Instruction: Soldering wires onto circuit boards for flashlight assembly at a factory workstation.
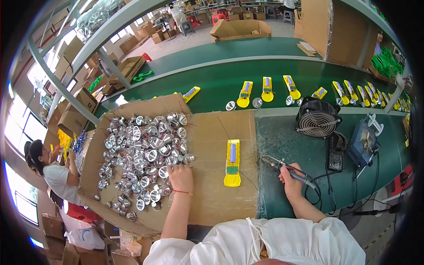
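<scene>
**One iron point(303, 178), one case point(232, 164), dozens of reflectors point(152, 155)**

The left hand point(180, 177) reaches palm-down into one box point(90, 170), fingers bent, its grip hidden. The right hand point(292, 181) closes pen-style around the iron, tip aimed left. The yellow case lies on cardboard point(205, 150) between them; one fan point(318, 119) stands beyond.

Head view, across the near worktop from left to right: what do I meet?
Pile of silver reflectors → open yellow casing → soldering iron → blue unit with a white spool.
</scene>
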A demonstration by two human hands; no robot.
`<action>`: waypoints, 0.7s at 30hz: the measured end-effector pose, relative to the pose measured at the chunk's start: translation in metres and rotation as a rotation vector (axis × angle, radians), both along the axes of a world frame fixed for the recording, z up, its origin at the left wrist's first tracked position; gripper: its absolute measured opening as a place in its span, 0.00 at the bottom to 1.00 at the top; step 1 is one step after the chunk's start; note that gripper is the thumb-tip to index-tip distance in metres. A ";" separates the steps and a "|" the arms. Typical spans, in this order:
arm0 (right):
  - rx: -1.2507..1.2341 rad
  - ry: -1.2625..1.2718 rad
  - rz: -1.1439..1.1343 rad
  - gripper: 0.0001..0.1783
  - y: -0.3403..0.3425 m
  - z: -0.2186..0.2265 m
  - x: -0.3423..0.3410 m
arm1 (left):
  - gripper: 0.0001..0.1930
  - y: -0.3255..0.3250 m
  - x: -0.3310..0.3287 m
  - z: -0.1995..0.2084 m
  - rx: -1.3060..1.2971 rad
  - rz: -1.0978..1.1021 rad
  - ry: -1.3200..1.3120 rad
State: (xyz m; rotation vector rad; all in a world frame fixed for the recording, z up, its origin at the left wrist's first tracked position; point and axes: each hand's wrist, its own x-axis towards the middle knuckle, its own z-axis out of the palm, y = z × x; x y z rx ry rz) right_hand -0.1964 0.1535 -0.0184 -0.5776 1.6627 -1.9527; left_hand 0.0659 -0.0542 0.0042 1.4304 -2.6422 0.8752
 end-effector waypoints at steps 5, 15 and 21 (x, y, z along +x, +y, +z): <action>-0.002 0.000 0.002 0.08 0.002 -0.006 -0.003 | 0.04 0.002 0.006 0.019 0.350 -0.051 0.773; 0.042 0.030 -0.041 0.09 -0.003 -0.003 -0.003 | 0.05 0.028 -0.034 0.039 1.174 0.004 1.615; -0.001 0.063 0.040 0.10 0.008 0.009 0.011 | 0.08 0.048 -0.047 0.019 1.244 0.024 1.533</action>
